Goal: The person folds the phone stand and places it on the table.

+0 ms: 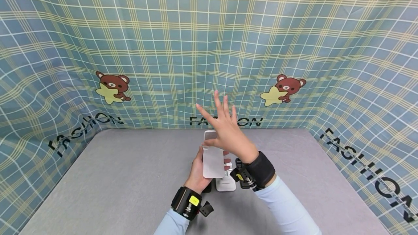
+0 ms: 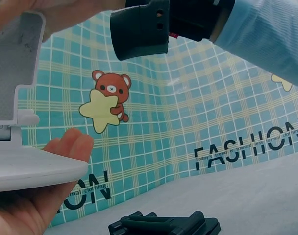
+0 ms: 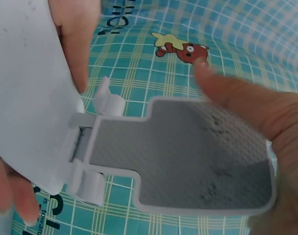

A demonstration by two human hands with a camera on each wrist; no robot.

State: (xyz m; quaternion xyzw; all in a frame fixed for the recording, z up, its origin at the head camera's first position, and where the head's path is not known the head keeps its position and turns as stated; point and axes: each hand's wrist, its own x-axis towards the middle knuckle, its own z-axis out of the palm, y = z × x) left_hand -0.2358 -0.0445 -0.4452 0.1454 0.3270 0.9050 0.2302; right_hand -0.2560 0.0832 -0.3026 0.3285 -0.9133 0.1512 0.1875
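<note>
A white folding phone stand [image 1: 213, 164] is held up above the table by my left hand [image 1: 196, 171], whose thumb lies along one edge while the fingers wrap the opposite edge. The right wrist view shows its broad white base [image 3: 31, 98] hinged to a plate with a grey textured pad [image 3: 188, 152], swung out from the base. My right hand [image 1: 228, 133] is at the far end of that plate, fingers straight and spread, thumb across the plate's front. Whether the thumb touches the pad, I cannot tell.
Below the hands, another white stand [image 1: 226, 184] rests on the grey table [image 1: 130, 177]. A black stand [image 1: 244, 184] is to its right, partly behind the right wrist. Part of a dark object [image 1: 207, 188] shows on its left. A checked curtain [image 1: 163, 46] surrounds the table.
</note>
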